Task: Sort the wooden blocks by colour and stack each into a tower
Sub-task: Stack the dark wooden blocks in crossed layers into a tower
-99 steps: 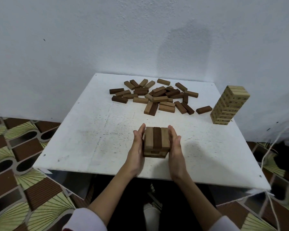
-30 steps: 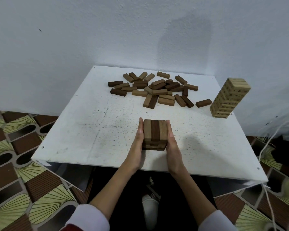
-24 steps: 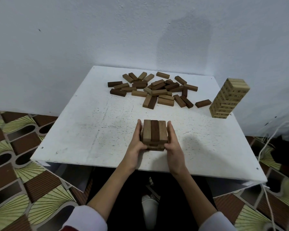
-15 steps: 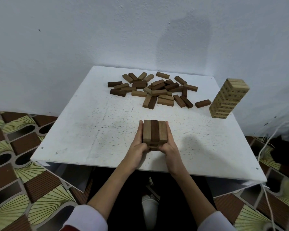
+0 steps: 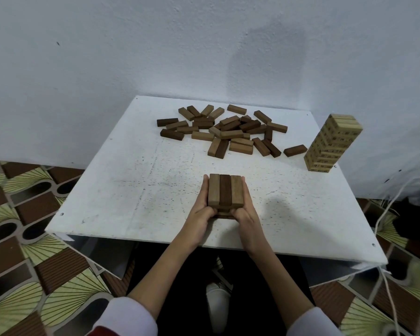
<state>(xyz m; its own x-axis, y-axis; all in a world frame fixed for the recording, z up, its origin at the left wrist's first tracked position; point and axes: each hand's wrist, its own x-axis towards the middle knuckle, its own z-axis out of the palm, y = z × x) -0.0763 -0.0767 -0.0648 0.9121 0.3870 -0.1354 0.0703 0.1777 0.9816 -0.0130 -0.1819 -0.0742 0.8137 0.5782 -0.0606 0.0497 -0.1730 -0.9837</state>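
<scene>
White scuffed table against pale wall.

The lower layers of the short stack are mostly hidden behind the left hand and right hand; their colours cannot be told. Printed marks on the pale tower, far right, are too small to read. Both sleeves are cut off by the near edge.

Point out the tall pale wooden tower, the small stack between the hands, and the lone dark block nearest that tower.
Tall pale wooden tower (image 5: pixel 332 144), head view, front face.
Small brown stack (image 5: pixel 225 190), head view, top middle block.
Lone dark block (image 5: pixel 295 150), head view, top face.
</scene>
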